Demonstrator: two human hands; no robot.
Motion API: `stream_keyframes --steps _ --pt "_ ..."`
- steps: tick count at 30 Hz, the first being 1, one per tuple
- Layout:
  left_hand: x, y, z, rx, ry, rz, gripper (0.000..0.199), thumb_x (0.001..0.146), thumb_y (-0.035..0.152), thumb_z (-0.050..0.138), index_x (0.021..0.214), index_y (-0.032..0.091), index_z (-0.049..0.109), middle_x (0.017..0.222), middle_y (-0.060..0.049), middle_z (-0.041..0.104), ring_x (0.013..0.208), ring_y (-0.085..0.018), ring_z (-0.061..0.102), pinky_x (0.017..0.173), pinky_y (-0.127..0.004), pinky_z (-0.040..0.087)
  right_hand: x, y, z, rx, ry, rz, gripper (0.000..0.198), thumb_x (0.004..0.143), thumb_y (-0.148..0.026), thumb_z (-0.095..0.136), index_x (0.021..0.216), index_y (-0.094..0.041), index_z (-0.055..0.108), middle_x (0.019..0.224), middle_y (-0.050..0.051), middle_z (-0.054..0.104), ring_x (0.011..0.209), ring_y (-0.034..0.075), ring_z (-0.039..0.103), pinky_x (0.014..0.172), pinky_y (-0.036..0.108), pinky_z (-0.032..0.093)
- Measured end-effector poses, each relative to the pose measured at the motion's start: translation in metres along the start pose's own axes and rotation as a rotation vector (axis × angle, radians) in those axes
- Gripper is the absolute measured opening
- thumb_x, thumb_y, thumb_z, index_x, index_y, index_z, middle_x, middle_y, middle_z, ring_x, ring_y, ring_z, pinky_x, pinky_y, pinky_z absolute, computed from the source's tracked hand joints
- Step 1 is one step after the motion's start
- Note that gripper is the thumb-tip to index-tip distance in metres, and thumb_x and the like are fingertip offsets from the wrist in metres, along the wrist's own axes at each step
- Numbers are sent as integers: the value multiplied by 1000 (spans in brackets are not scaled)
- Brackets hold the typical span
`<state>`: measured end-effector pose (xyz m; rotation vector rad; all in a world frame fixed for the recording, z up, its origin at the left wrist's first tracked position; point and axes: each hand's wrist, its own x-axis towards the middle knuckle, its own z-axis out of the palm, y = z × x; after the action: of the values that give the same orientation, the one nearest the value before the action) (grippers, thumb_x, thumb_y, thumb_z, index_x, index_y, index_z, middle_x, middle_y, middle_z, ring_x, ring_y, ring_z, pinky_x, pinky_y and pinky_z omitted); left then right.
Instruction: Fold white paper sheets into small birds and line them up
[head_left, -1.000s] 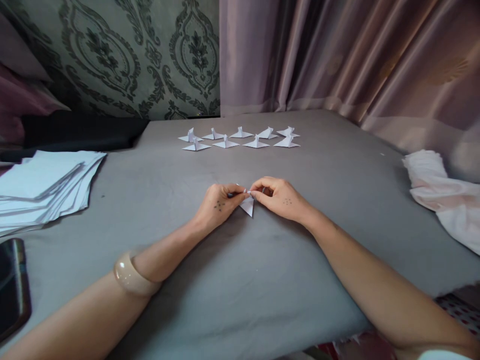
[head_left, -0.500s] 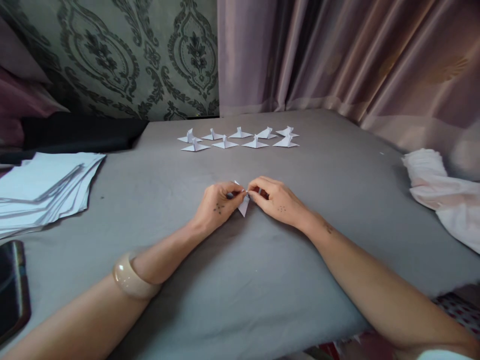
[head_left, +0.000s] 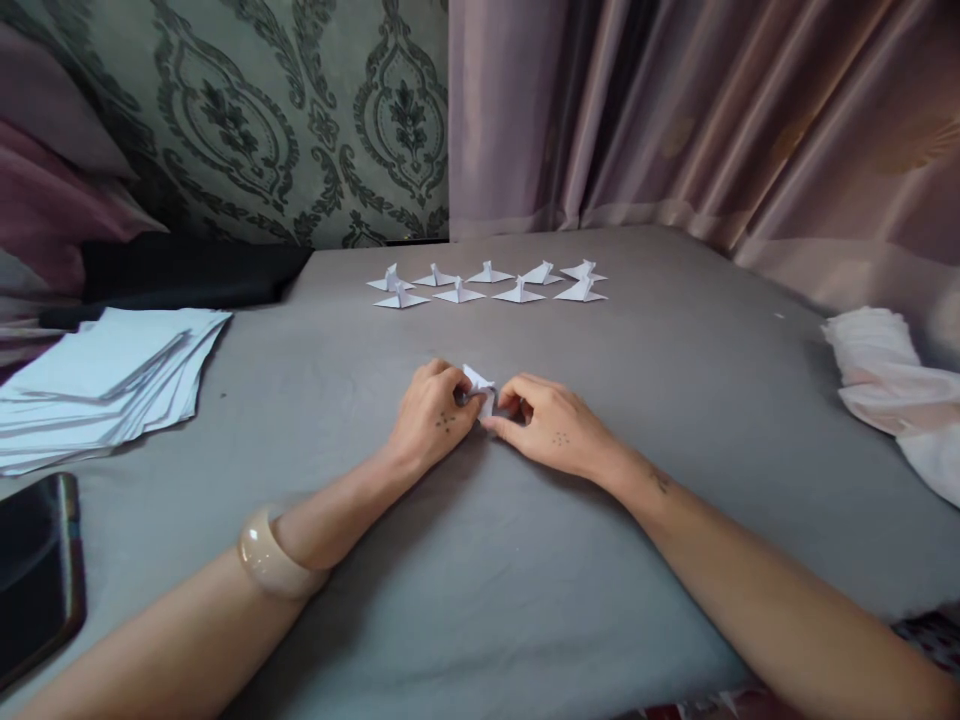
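A small piece of folded white paper [head_left: 484,385] stands over the grey cloth in the middle of the view. My left hand [head_left: 437,412] pinches it from the left between thumb and forefinger, covering part of its folds. Close by on the right is my right hand [head_left: 551,420], thumb and forefinger apart. The thumb tip is at the paper's lower end; whether it touches I cannot tell. Farther back, several folded white paper figures [head_left: 519,291] with pointed sides and raised middles sit in two rows.
A stack of white paper sheets [head_left: 97,375] lies at the left, with a black cloth [head_left: 187,270] behind it. Nearer on the left is a phone [head_left: 37,575]. A crumpled white cloth [head_left: 877,370] lies at the right edge. Curtains [head_left: 637,110] hang behind the table.
My right hand has let go of the folded paper and opened slightly, its thumb lower. The paper now shows raised folds. The view has shifted a little to the left.
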<state>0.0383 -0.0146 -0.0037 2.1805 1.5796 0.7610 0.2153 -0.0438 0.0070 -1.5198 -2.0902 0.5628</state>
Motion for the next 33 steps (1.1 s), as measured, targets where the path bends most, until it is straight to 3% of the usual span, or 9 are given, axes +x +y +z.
stream_keyframes --steps 7,12,14,18,24,29,33 --pt "-2 7 -3 -67 -22 -13 24 78 37 64 64 17 62 87 -7 60 89 -22 54 84 -37 46 3 6 4 -118 -6 -29 13 90 -32 53 90 -24 63 94 2 62 71 13 56 63 27 37" --pt "-3 8 -2 -20 5 23 8 74 22 60 76 18 66 121 -10 57 114 -29 47 98 -46 39 8 16 -3 -141 0 -7 18 92 -26 49 95 -25 67 100 3 62 80 15 59 70 28 40" --pt "0 5 -2 -24 -9 20 14 74 17 56 84 18 65 129 -10 55 118 -30 46 100 -47 38 8 16 -4 -148 -8 -9 20 92 -25 48 96 -25 68 102 4 63 84 16 60 71 28 40" --pt "7 -3 -3 -44 -45 20 22 78 13 48 93 18 63 106 -9 67 101 -25 56 92 -41 44 6 12 -2 -176 -7 4 19 92 -29 50 100 -25 67 103 3 63 82 16 60 70 29 40" --pt "9 -5 -2 -30 -15 79 16 80 16 49 87 17 64 83 -7 65 81 -20 58 77 -32 45 9 14 -3 -195 22 32 18 92 -31 52 99 -25 67 105 4 62 80 16 59 66 29 39" --pt "3 3 -3 -128 -101 -29 15 80 21 53 88 18 65 70 -2 64 61 -14 54 61 -26 41 12 19 -4 -178 68 50 19 90 -22 48 95 -23 66 106 5 62 84 17 60 69 30 41" --pt "0 8 -4 -175 -134 -90 15 79 23 54 88 18 65 64 0 63 56 -13 52 57 -24 38 9 14 -1 -108 72 20 20 83 -14 50 93 -23 65 100 3 64 76 14 59 70 29 42"
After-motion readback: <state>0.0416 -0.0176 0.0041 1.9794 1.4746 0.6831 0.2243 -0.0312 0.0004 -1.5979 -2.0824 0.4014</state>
